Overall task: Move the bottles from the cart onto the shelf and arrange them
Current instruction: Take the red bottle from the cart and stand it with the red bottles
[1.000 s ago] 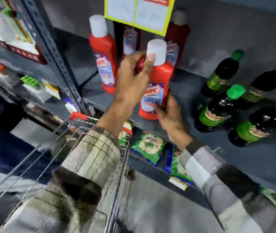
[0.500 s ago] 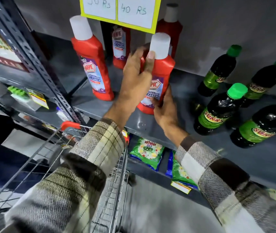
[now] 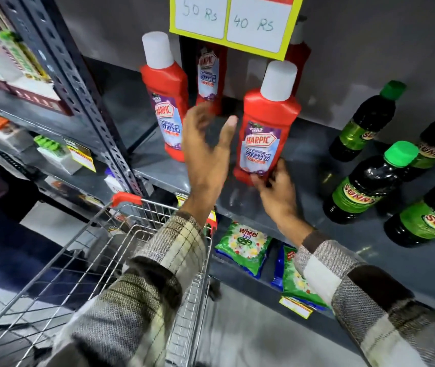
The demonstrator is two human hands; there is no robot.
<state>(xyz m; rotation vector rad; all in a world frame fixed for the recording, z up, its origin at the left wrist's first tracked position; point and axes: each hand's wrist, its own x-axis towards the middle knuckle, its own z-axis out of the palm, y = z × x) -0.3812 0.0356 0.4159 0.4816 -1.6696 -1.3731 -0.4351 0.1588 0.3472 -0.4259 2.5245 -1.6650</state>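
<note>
**Red bottle on the shelf, one hand holding its bottom**

Nearest to the camera are two checked sleeves. Under the left sleeve is a wire cart (image 3: 121, 250) with a red handle.

The left hand (image 3: 208, 154) is up in the air with its fingers spread wide. It holds nothing. It is a bit blurry. It sits just to the left of the front red bottle (image 3: 266, 128) and does not touch it.

The right hand (image 3: 277, 189) is lower down. Its fingers are wrapped around the bottom of that same bottle. The bottle stands up on the grey shelf (image 3: 240, 202), close to the front edge. It has a white cap and a Harpic label.

Further left stands another red bottle (image 3: 166, 102). Behind it are two more red bottles, partly hidden by a yellow price sign (image 3: 232, 22).

To the right stand dark bottles with green caps (image 3: 370, 178).

Below the shelf lie green soap packets (image 3: 242, 245).
</note>
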